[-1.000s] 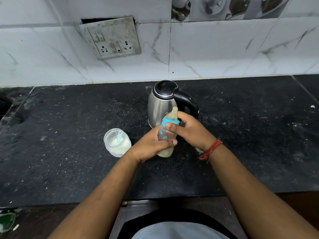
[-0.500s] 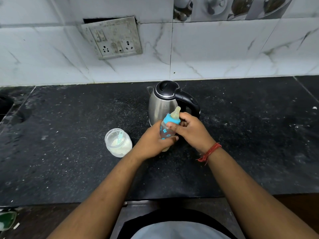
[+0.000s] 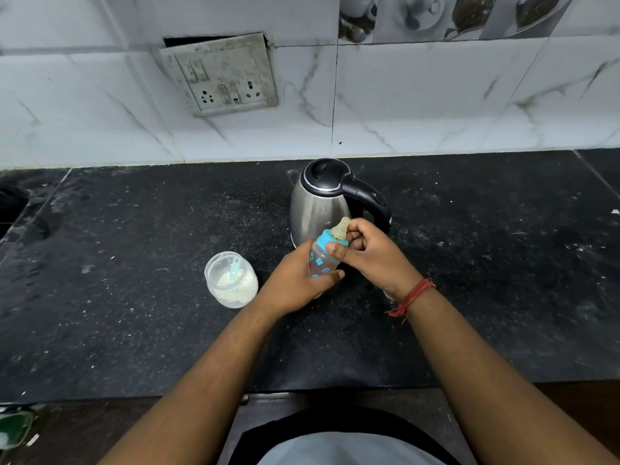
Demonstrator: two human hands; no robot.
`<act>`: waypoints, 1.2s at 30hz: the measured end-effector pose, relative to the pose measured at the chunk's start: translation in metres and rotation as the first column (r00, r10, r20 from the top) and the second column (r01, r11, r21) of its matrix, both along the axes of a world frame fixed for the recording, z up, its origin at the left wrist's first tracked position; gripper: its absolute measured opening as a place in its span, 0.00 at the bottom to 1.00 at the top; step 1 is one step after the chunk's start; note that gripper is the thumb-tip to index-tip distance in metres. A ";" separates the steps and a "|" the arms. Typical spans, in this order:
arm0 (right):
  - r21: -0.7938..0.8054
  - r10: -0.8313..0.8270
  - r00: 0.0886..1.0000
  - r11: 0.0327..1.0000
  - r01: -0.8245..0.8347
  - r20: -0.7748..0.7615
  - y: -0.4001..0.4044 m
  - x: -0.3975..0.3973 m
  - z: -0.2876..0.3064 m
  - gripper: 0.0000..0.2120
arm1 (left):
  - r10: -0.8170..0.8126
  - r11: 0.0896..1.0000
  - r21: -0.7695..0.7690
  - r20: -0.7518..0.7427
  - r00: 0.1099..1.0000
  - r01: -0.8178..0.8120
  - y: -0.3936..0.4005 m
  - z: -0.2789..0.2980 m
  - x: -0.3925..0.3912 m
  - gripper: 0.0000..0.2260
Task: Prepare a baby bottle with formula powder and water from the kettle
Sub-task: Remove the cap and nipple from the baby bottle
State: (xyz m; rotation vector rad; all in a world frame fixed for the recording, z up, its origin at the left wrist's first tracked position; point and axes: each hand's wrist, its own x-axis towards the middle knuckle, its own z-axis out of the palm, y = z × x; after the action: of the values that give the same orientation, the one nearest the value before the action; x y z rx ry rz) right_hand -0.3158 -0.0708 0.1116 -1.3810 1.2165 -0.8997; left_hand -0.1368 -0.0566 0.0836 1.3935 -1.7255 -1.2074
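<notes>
The person is standing at a black, speckled stone bench (image 3: 134, 330) and holding a small baby bottle (image 3: 320, 263) just in front of the kettle (image 3: 318, 209). The left hand (image 3: 295, 283) is wrapping its grip around the bottle's clear, rounded body, which is printed with small blue leaf and flower shapes; no writing can be read on it. The right hand (image 3: 372, 256) is closing thumb and fingers on the bright blue screw collar (image 3: 327, 239) under the pale, soft-looking teat (image 3: 340, 228). The bottle is tilting slightly to the right. The kettle is brushed steel with a glossy black lid and curved black handle. To the left, apart from the hands, a clear plastic jar (image 3: 231, 280) is sitting open, holding creamy white powder and a pale blue scoop (image 3: 234, 271). A red thread band (image 3: 411, 297) is circling the right wrist.
</notes>
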 end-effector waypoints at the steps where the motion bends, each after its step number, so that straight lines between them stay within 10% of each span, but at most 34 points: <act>1: 0.012 0.002 1.000 1.000 -0.002 -0.003 0.000 0.001 -0.001 0.16 | 0.019 0.999 -0.031 0.053 0.998 -0.017 0.000 0.000 -0.001 0.18; 16: 0.040 0.048 0.998 0.998 -0.050 0.048 0.001 -0.004 -0.006 0.29 | -0.010 0.998 0.055 -0.052 0.999 0.013 -0.003 -0.009 0.005 0.21; 25: 0.000 -0.114 0.994 0.994 0.114 -0.008 0.003 0.013 -0.010 0.18 | 0.086 0.964 -0.264 0.281 0.956 -0.009 -0.007 -0.005 -0.002 0.20; 36: 0.001 -0.038 0.993 0.999 0.039 0.108 0.003 0.007 -0.006 0.20 | -0.088 0.995 0.051 -0.047 0.995 0.090 -0.008 -0.001 0.005 0.20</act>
State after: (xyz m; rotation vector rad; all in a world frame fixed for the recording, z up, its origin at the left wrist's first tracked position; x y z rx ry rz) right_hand -0.3091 -0.0674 0.1051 -1.2972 1.1639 -0.9895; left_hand -0.1313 -0.0645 0.0827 1.3220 -1.7527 -1.3319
